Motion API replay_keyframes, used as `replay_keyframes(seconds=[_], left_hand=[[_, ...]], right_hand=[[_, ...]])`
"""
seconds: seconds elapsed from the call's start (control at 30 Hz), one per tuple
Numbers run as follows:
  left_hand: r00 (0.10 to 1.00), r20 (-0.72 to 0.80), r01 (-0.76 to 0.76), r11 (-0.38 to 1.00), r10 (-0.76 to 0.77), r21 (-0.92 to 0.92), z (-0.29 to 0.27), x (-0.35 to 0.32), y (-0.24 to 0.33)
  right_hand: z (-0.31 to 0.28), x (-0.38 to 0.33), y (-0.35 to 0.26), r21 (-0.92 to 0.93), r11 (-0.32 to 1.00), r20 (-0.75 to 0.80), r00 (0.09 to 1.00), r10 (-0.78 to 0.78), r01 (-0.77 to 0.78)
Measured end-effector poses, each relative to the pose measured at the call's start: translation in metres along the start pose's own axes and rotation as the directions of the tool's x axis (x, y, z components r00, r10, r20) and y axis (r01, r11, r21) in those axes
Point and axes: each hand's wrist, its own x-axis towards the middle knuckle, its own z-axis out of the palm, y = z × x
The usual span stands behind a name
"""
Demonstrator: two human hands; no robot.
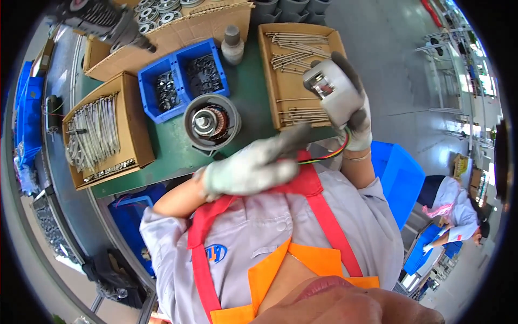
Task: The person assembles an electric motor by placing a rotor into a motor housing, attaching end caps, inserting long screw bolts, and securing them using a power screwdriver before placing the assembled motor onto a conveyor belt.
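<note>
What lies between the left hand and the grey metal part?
In the head view, coloured wires curve from below the metal part toward the left hand; contact is unclear.

Bright, cool, even light falls across my flat green worktop (pixel 251 102); shadows are soft, gathering darkest below its near left edge, around the blue plastic bin (pixel 127 218); the smooth grey floor (pixel 386 59) on the right carries a pale sheen, and white glare burns out detail at the far right; the rounded silver metal housing (pixel 341 94) in my grey-and-white gloved right hand (pixel 360 127) shows clear highlights; my grey-and-white gloved left hand (pixel 251 170) blurs at its dark fingers; straight lines bow toward the rim, and black swallows the corners.
</note>
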Motion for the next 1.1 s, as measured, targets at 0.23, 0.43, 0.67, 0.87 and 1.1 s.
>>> replay_keyframes(seconds=[0.23,0.43,0.67,0.87,1.1], left_hand=[[0.987,-0.106,-0.14,0.316,0.123,-0.938,-0.082,-0.068,-0.027],[0.683,-0.57,0.249,0.879,-0.457,-0.406,-0.062,-0.068,-0.037],[0.775,-0.511,0.191,0.908,-0.373,-0.373,-0.054,-0.055,-0.058],[0.849,-0.363,0.196,0.868,-0.383,-0.456,-0.071,-0.055,-0.065],[0.761,-0.545,-0.047,0.809,-0.351,-0.586,-0.054,-0.058,-0.078]], right_hand=[[-0.005,0.0,0.015,0.244,0.957,-0.079,0.98,0.182,-0.158],[0.07,0.03,0.016,-0.503,0.786,0.202,0.934,-0.296,0.358],[0.087,0.05,0.006,-0.698,0.508,0.468,0.858,-0.211,0.505],[0.095,0.053,-0.004,-0.682,0.421,0.553,0.799,-0.238,0.597],[0.091,0.057,0.002,-0.301,0.843,0.55,0.804,-0.227,0.445]])
